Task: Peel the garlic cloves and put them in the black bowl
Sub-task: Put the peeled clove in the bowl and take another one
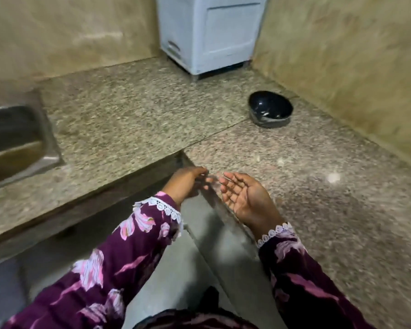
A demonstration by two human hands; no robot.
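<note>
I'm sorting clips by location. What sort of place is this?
Most likely a home kitchen: a speckled stone counter with a steel sink set in it, a black bowl on top, and a white appliance in the corner.

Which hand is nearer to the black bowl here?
Right. The right hand lies palm-up over the counter edge, below and left of the black bowl; the left hand sits further left, beyond it.

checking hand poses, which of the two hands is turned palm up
The right hand, palm up with fingers relaxed; the left hand shows its back, fingers blurred.
</note>
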